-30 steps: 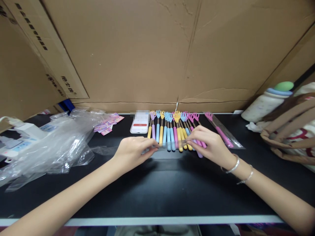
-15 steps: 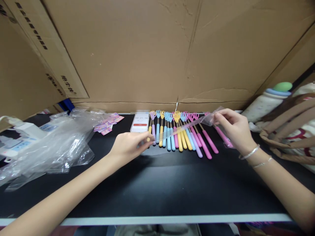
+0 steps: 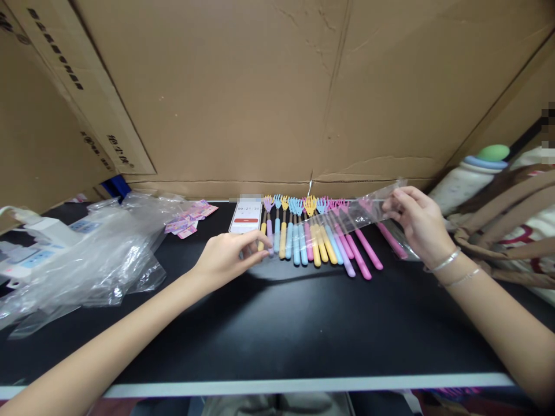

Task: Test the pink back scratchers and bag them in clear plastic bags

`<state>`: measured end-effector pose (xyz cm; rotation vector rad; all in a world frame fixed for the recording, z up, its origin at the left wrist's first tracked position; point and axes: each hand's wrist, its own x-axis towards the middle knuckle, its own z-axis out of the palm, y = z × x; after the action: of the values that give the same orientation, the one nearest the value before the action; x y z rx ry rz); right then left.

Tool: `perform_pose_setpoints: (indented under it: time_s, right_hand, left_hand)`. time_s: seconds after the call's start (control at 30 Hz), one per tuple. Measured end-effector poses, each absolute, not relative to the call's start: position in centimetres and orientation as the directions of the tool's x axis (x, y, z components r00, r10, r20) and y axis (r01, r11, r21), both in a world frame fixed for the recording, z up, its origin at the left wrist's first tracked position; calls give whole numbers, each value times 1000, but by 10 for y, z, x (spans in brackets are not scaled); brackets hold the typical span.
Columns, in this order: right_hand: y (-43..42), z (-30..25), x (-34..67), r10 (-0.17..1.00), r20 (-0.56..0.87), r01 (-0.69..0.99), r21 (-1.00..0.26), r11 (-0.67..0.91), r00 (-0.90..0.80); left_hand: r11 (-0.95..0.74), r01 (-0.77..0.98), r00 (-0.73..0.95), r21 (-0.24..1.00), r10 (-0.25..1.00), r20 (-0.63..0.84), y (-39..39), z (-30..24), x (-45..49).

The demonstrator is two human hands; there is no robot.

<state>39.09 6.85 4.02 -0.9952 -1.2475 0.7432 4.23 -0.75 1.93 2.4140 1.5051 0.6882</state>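
A long, narrow clear plastic bag (image 3: 364, 215) is stretched between my two hands, above a row of small back scratchers (image 3: 317, 245). My left hand (image 3: 229, 254) pinches its left end between thumb and fingers. At the other end, my right hand (image 3: 414, 219) grips the bag near its upper corner. The back scratchers have claw-shaped heads and yellow, blue, purple and pink handles; the bag partly veils several of them. On the right, a pink back scratcher (image 3: 392, 240) lies apart, seemingly in clear wrapping, close to my right hand.
Left on the black table (image 3: 277, 329) lies a pile of clear plastic bags (image 3: 108, 248) beside a white power strip (image 3: 47, 245). Pink printed cards (image 3: 188, 219) and a phone with a timer (image 3: 246, 216) lie behind. A bottle (image 3: 463, 179) and a bag with tan handles (image 3: 481, 248) stand right.
The plastic bag has turned from a thin, edge-on strip to a wider, flatter face. My right hand has shifted slightly right; my left hand has barely moved.
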Motion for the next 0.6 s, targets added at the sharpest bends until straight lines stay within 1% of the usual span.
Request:
perform_pose_setpoints:
  time_s: [0.07, 0.13, 0.23, 0.33, 0.4, 0.5, 0.6]
  right_hand:
    - [69, 40, 391, 897, 399, 40, -916, 399, 188]
    - [69, 40, 391, 902, 391, 19, -919, 394, 182]
    - [68, 40, 391, 915, 372, -24, -925, 380, 158]
    - [67, 41, 390, 934, 334, -83, -935, 345, 128]
    - [66, 42, 390, 956, 281, -153, -944, 291, 83]
    - [65, 42, 388, 979, 206, -243, -950, 199, -4]
    - [62, 38, 382, 979, 193, -216, -960, 176, -64]
  left_hand:
    - [-447, 756, 377, 479, 894, 240, -7, 20, 42]
    - [-430, 696, 393, 574, 898, 197, -7, 20, 42]
    - [-371, 557, 421, 743, 897, 132, -8, 20, 43]
    - [-286, 403, 445, 869, 891, 87, -10, 18, 45]
    - [-211, 316, 455, 925, 889, 48, -10, 15, 47]
    - [-99, 207, 459, 973, 889, -7, -9, 9, 50]
    - [-11, 131, 440, 991, 897, -48, -9, 6, 54]
